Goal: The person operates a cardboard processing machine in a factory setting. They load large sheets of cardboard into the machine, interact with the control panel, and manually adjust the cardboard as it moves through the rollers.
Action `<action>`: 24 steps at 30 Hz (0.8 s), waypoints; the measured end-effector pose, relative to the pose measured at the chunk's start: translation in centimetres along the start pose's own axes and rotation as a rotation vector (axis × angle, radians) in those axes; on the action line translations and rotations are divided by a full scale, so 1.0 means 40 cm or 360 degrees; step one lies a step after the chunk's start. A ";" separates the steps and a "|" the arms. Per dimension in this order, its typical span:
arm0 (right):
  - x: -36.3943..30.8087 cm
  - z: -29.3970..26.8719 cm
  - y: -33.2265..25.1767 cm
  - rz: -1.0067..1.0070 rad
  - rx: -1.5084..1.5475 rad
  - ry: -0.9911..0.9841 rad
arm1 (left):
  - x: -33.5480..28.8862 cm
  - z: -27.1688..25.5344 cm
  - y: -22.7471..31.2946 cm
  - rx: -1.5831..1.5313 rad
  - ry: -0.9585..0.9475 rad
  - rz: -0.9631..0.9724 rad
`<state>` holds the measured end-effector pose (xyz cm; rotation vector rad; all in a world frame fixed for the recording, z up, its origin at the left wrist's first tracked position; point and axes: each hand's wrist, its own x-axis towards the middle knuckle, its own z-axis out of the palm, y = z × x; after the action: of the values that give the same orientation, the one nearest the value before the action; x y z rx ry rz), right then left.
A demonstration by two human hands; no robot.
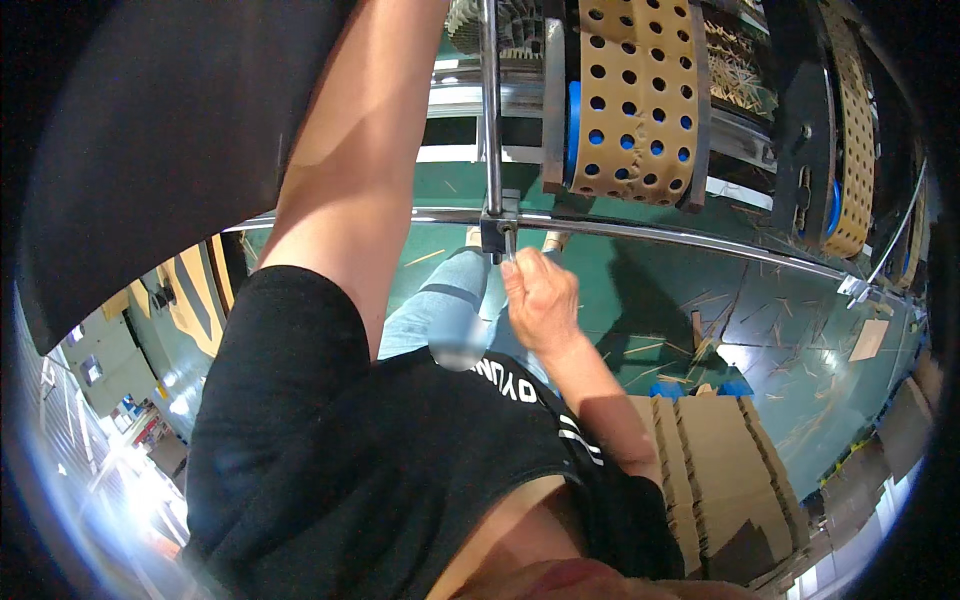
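My right hand (541, 300) is closed just below a metal clamp block (496, 234). Between its thumb and fingers is a thin metal tool (511, 246), whose upper end meets the block; the rest is hidden in my fist. The block joins a horizontal steel rod (620, 231) to an upright one (491, 110). My left arm (350, 165) reaches up and forward past the horizontal rod, and its hand lies beyond the top edge.
Ahead stands a machine with a perforated tan belt (640, 100) and a second such belt (856, 150) farther right. A dark panel (180, 130) fills the upper left. Stacked cardboard (725, 480) is at my right. Thin scraps litter the green floor (780, 340).
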<state>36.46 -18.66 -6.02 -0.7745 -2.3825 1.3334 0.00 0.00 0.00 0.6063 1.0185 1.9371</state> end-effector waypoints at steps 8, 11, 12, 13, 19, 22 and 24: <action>0.067 -0.072 -0.008 -0.0274 -0.0387 -0.0406 | -0.004 0.010 -0.007 -0.0069 -0.0009 -0.0072; 0.098 -0.089 -0.025 -0.0318 -0.0555 -0.0585 | 0.029 -0.036 -0.016 -0.0117 -0.0233 -0.0125; 0.106 -0.095 -0.031 -0.0307 -0.0586 -0.0673 | 0.032 -0.038 -0.013 -0.0154 -0.0350 -0.0164; 0.119 -0.104 -0.032 -0.0344 -0.0605 -0.0766 | 0.033 -0.038 -0.014 -0.0130 -0.0338 -0.0142; 0.116 -0.099 0.001 -0.0227 -0.0535 -0.0933 | 0.009 -0.011 -0.012 0.0060 0.0023 -0.0036; 0.144 -0.120 0.024 -0.0139 -0.0111 -0.0958 | 0.025 -0.019 -0.055 0.0172 0.0403 -0.0185; 0.189 -0.161 0.036 -0.0126 -0.0021 -0.1571 | 0.100 -0.281 -0.114 0.0595 0.0384 -0.0106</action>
<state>34.02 -9.15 -3.86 0.0493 -3.0549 1.9694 -8.09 0.05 -9.88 0.5411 1.5547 1.8028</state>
